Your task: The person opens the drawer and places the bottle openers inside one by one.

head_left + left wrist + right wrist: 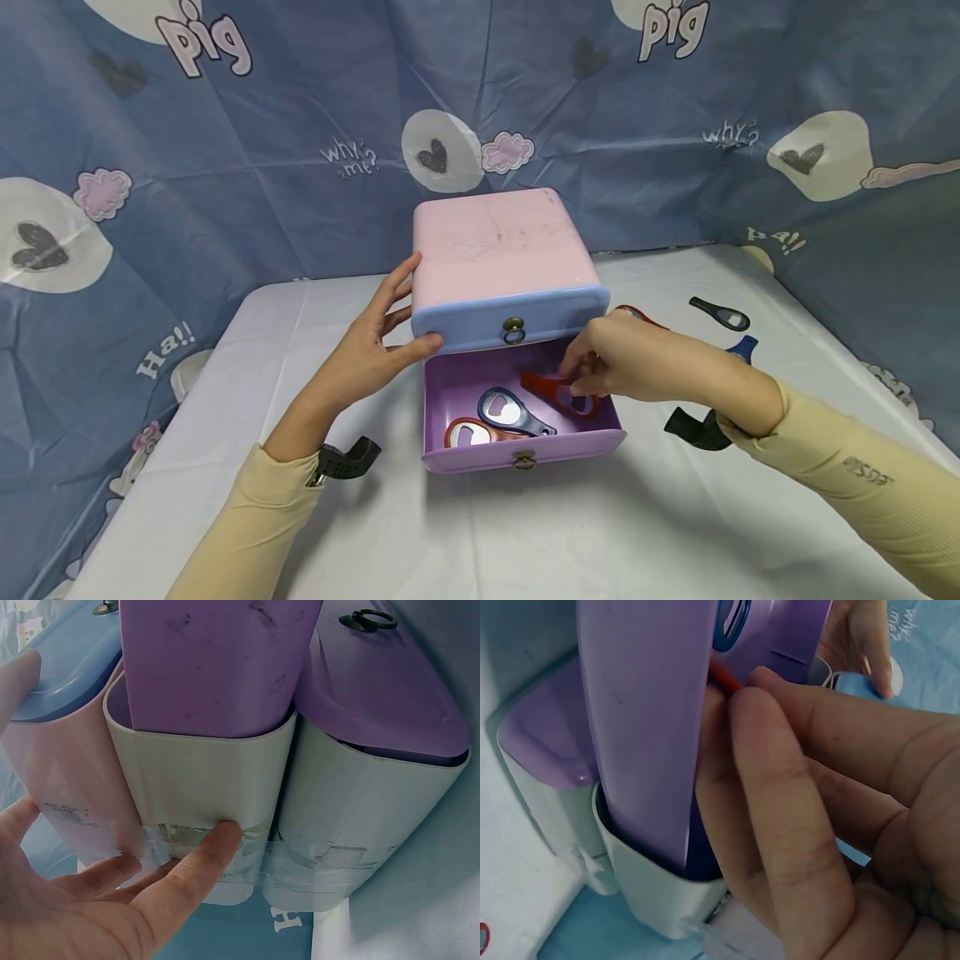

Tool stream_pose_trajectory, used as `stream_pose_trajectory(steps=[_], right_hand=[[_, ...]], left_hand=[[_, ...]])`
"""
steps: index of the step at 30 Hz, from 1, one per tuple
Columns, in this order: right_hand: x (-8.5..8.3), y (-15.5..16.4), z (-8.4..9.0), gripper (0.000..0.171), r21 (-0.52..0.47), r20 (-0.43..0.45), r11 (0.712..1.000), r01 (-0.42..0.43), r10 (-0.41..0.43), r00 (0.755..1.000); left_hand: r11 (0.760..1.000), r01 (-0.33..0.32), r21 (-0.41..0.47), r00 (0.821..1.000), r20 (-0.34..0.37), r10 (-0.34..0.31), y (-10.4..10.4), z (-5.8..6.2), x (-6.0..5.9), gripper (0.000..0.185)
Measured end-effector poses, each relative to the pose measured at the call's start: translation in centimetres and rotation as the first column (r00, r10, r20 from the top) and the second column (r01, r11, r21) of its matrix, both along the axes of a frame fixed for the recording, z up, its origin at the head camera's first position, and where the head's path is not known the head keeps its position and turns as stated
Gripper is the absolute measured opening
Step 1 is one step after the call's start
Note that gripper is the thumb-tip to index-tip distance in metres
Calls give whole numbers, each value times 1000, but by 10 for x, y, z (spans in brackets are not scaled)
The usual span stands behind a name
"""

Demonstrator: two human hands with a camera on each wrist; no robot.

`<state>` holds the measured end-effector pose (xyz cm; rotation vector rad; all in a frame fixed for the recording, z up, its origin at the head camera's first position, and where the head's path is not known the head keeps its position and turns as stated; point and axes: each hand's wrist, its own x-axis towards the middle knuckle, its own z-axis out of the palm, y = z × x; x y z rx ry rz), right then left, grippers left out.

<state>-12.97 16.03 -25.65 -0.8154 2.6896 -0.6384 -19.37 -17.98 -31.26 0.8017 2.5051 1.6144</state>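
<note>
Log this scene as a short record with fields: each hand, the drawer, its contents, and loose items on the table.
left hand: open, fingers steadying the pink drawer box
right hand: pinches a red bottle opener inside the drawer
purple drawer: pulled out
drawer contents: blue opener, orange-rimmed opener, plus the red one
table: black opener at right

Left hand spread, fingers straight; right hand reaching forward, fingertips curled in a pinching grip.
</note>
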Motion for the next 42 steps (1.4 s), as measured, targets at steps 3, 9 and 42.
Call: stream_pose_trajectory(steps=[3, 9, 42], right_hand=[[0, -3, -1, 11, 23, -5, 1000, 4, -4, 1000], [-1, -5, -3, 11, 30, -31, 999, -14, 14, 999], [30, -3, 3, 9, -134, -285, 989, -56, 16, 958]], left_hand=[[1000, 2, 1, 1000, 2, -2, 0, 0, 0, 99], [1000, -1, 1, 1000, 7, 1, 0, 0, 0, 99], [1000, 9, 0, 1000, 22, -9, -1, 0, -1, 98]])
